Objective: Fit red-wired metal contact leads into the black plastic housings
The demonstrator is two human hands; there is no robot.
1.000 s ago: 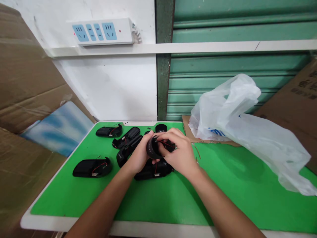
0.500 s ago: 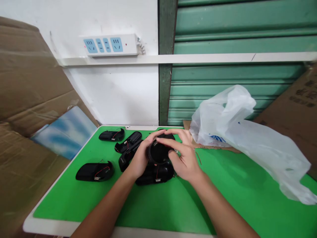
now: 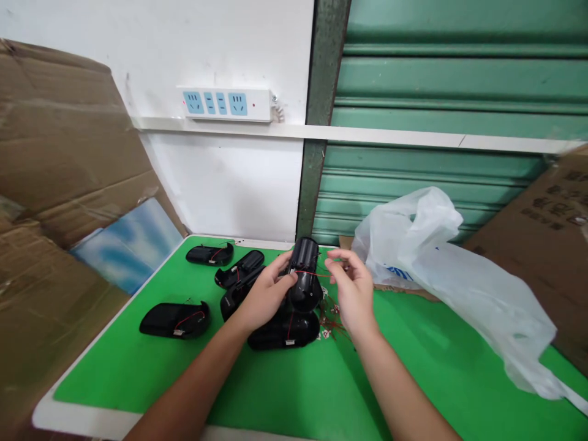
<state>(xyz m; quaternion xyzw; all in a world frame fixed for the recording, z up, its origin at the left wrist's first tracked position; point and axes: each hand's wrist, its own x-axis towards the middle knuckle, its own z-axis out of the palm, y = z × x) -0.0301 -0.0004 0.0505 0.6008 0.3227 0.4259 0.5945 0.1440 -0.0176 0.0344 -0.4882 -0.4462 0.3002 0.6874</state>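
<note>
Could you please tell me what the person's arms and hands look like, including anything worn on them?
Both forearms are bare with no sleeves in view. The left hand and right hand wear no gloves, and no rings, watch or markings are visible.

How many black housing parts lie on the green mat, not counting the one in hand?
5 visible: far back-left, front-left, two overlapping beside the left hand at and, one beneath the held part at. The hands may hide more.
</note>
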